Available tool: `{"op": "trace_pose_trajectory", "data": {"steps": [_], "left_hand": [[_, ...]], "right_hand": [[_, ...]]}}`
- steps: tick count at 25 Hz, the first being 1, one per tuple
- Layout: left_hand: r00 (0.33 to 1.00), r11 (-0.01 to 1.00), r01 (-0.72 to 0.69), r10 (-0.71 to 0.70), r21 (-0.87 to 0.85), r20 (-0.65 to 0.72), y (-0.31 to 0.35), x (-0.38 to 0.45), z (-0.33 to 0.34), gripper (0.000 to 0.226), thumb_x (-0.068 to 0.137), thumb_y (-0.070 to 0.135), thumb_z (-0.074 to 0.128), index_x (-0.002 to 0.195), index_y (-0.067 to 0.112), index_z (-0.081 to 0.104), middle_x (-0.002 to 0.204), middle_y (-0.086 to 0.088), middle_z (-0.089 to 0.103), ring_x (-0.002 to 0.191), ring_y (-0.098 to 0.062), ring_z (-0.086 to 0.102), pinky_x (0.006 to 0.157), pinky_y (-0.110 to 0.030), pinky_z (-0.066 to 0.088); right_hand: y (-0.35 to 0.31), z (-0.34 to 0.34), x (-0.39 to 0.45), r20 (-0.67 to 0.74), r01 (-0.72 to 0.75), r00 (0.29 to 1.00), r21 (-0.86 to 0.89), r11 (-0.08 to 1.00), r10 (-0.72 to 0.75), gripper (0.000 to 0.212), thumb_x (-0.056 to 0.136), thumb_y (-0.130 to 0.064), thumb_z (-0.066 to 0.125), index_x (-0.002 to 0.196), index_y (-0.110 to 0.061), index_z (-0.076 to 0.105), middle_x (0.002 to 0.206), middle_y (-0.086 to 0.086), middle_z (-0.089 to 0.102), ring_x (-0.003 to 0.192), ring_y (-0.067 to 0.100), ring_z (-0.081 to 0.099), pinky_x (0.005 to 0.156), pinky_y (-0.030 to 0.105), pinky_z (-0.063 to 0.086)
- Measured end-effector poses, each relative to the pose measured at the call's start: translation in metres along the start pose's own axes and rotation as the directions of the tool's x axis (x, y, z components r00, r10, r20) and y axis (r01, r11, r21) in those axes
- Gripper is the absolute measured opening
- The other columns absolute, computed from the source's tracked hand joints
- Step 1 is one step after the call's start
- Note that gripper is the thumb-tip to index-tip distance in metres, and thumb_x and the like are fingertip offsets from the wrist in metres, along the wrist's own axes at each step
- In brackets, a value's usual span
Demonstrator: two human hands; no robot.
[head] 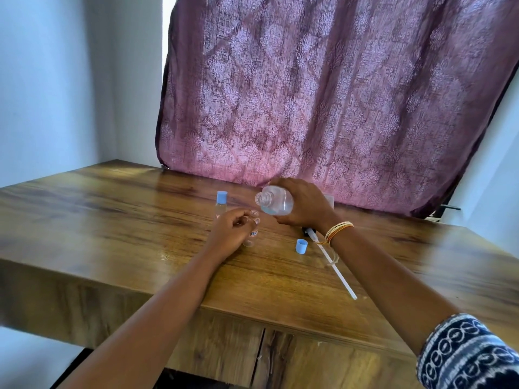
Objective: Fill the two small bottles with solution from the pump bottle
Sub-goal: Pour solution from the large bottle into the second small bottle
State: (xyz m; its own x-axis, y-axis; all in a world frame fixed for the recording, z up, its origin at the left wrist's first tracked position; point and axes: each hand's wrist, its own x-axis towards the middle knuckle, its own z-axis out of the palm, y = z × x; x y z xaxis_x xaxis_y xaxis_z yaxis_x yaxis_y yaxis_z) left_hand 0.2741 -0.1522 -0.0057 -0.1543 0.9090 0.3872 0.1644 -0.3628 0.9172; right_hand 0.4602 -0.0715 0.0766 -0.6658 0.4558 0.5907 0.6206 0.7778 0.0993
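My right hand [304,206] grips the clear pump bottle [273,200], which has no pump on it. The bottle is tipped to the left with a little blue solution inside, its open neck just above and right of a small uncapped bottle [254,230]. My left hand [233,233] holds that small clear bottle upright on the wooden table [112,220]. A second small bottle [221,204] with a blue cap stands just behind my left hand. A loose blue cap [301,246] lies on the table under my right wrist. The removed pump head with its long white tube [334,262] lies beside it.
A purple patterned curtain [323,94] hangs behind the table's far edge. White walls stand at the left and right. The table's front edge runs below my forearms.
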Motion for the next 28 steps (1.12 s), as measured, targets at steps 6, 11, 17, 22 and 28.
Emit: {"op": "trace_pose_trajectory", "data": {"steps": [6, 11, 17, 22, 28], "left_hand": [[1.0, 0.998, -0.025, 0.026, 0.054, -0.014, 0.0042, -0.0015, 0.0008, 0.026, 0.091, 0.019, 0.064, 0.114, 0.008, 0.067, 0.104, -0.02, 0.07, 0.077, -0.008, 0.067, 0.054, -0.011, 0.051], [1.0, 0.998, -0.01, 0.011, 0.066, -0.008, 0.0039, -0.0016, 0.0007, 0.025, 0.092, 0.018, 0.063, 0.114, 0.007, 0.067, 0.104, -0.018, 0.069, 0.08, -0.011, 0.067, 0.054, -0.011, 0.052], [1.0, 1.0, 0.024, -0.024, 0.007, -0.003, 0.0032, -0.0006, 0.0023, 0.022, 0.091, 0.013, 0.064, 0.111, 0.005, 0.067, 0.103, -0.026, 0.068, 0.082, -0.022, 0.066, 0.069, -0.045, 0.061], [0.999, 0.999, 0.037, -0.037, 0.002, 0.001, 0.0022, 0.0005, 0.0018, 0.024, 0.091, 0.017, 0.065, 0.113, 0.008, 0.067, 0.104, -0.023, 0.068, 0.085, -0.023, 0.068, 0.068, -0.045, 0.061], [0.999, 0.999, 0.042, -0.042, 0.0, 0.012, 0.0018, 0.0, 0.0007, 0.025, 0.091, 0.019, 0.065, 0.113, 0.008, 0.067, 0.105, -0.021, 0.068, 0.089, -0.025, 0.069, 0.069, -0.046, 0.061]], "right_hand": [[0.0011, 0.0026, -0.001, -0.007, 0.034, 0.999, -0.041, 0.999, -0.035, 0.074, 0.057, -0.04, 0.083, 0.124, -0.022, 0.058, 0.108, 0.003, 0.069, 0.091, 0.028, 0.066, 0.074, 0.044, 0.054], [0.0046, 0.0036, -0.0034, 0.004, 0.028, 1.0, -0.093, 0.995, -0.028, 0.073, 0.059, -0.042, 0.08, 0.126, -0.023, 0.058, 0.107, 0.002, 0.069, 0.09, 0.027, 0.065, 0.073, 0.044, 0.053], [0.003, 0.0043, -0.0026, -0.019, 0.035, 0.999, -0.106, 0.994, -0.037, 0.071, 0.057, -0.041, 0.079, 0.123, -0.026, 0.058, 0.107, 0.0, 0.07, 0.089, 0.027, 0.065, 0.072, 0.044, 0.053], [0.0018, 0.005, -0.0013, -0.024, 0.061, 0.998, -0.13, 0.99, -0.064, 0.067, 0.059, -0.043, 0.078, 0.121, -0.025, 0.06, 0.106, 0.001, 0.07, 0.087, 0.027, 0.066, 0.071, 0.044, 0.053], [0.0001, 0.0042, 0.0003, -0.003, 0.082, 0.996, -0.137, 0.987, -0.084, 0.065, 0.061, -0.044, 0.076, 0.121, -0.024, 0.06, 0.108, 0.002, 0.069, 0.089, 0.028, 0.065, 0.073, 0.044, 0.052]]}}
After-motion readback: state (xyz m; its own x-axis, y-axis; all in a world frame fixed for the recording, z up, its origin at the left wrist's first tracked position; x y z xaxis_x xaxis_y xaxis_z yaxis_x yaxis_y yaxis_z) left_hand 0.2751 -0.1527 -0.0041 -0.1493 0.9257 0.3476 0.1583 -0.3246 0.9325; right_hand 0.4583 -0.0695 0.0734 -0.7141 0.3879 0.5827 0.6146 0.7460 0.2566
